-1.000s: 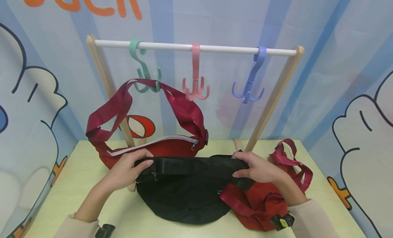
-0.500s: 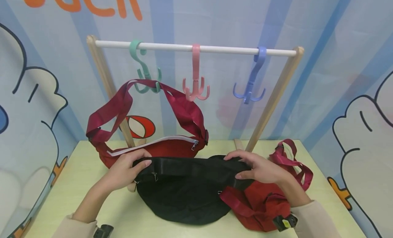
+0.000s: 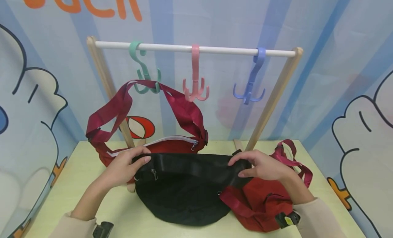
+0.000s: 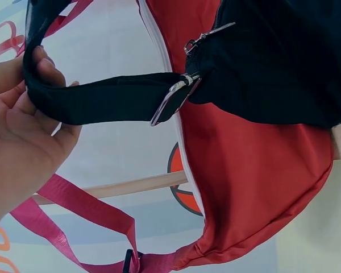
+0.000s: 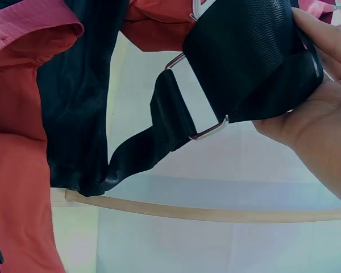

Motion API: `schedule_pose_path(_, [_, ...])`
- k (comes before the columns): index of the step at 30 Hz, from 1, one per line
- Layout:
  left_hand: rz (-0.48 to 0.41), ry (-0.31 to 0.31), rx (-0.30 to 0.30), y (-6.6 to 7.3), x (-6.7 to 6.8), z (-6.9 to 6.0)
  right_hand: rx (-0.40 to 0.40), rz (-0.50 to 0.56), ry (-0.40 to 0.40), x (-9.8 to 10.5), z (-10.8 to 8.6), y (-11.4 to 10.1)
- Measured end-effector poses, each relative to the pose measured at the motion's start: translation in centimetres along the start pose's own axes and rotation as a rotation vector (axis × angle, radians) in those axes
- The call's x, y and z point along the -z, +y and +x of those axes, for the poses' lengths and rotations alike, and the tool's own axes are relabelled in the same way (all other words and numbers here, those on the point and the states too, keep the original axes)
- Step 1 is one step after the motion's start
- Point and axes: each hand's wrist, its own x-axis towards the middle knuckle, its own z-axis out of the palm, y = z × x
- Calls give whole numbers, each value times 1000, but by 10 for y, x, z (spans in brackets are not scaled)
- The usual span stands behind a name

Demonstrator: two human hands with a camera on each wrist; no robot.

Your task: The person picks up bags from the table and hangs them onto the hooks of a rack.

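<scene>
Grip: left hand (image 3: 125,167) (ten o'clock), right hand (image 3: 261,165) (two), pinching black strap (image 3: 190,164), now rising straighter above black bag (image 3: 183,201), apparently standing freer.

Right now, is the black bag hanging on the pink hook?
No, the pink hook carries nothing, while the left hand and right hand hold the strap of the black bag below it.

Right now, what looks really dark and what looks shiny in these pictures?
Head view: the round-bottomed black fabric bag looks very dark, its folds faint; left wrist view: the silver metal buckle glints; right wrist view: the wide black woven strap shows a soft sheen.
</scene>
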Motion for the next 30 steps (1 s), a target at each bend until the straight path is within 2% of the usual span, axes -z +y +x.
schedule_pose_path(4, [9,3,4,2,3,0,-35,-8,-8,3,1,-5])
schedule_pose_path(10, [-8,14,13,5,9,1,-17,32,28,9,1,-13])
schedule_pose_path(21, [-19,22,12,13,17,4,-94,-131,40,14,3,-25])
schedule_pose_path(30, [-4,14,5,17,18,3,-90,-140,-9,13,5,-23])
